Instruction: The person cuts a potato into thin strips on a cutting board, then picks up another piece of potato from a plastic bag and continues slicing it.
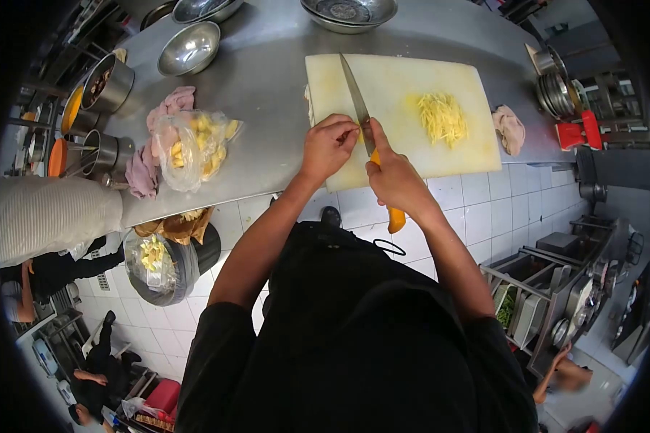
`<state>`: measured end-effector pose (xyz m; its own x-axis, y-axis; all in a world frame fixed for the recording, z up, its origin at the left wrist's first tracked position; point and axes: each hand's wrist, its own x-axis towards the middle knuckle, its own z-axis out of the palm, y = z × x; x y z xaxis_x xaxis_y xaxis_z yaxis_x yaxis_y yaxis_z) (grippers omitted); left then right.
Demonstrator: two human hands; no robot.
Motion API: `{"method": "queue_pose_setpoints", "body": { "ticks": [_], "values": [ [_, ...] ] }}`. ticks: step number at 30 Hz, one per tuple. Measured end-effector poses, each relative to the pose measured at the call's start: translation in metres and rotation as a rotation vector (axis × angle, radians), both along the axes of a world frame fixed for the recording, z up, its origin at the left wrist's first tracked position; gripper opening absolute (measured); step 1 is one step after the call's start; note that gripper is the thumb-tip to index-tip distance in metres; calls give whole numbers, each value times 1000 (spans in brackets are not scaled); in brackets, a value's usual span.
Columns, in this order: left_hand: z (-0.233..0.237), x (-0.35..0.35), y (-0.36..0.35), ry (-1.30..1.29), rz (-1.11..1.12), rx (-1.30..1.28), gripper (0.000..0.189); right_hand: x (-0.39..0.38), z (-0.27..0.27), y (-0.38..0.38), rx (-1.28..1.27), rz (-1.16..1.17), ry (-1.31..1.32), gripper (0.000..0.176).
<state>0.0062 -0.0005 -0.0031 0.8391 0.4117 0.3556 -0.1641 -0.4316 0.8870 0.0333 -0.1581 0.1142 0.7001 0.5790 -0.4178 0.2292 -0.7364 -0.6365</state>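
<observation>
My right hand grips a kitchen knife by its yellow-orange handle, with the index finger laid along the blade. The blade points away from me over a white cutting board. Left of the blade, my left hand is closed, fingertips curled close to the knife. What those fingers hold is mostly hidden; a small pale yellow bit shows by the fingertips. On the board's right part lies a heap of thin yellow shreds. A clear plastic bag with peeled yellow chunks sits on the steel table to the left.
Pink cloths lie beside the bag, another cloth right of the board. Metal bowls stand at the back of the steel table. A lined bin is on the floor at left. Other people are in the background.
</observation>
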Motion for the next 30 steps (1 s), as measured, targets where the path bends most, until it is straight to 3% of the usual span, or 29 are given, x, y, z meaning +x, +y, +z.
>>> {"method": "queue_pose_setpoints", "body": {
  "ticks": [8,11,17,30],
  "values": [
    [2,-1,0,11,2,9,8,25,-46,16,103,-17,-127,80],
    [-3,-1,0,-18,-7,-9,8,26,-11,19,76,-64,75,80],
    [2,-3,-1,5,6,4,6,4,32,10,-46,-64,159,80],
    [3,-3,-2,-9,14,1,6,-2,13,5,-12,-31,33,77]
  ]
}}
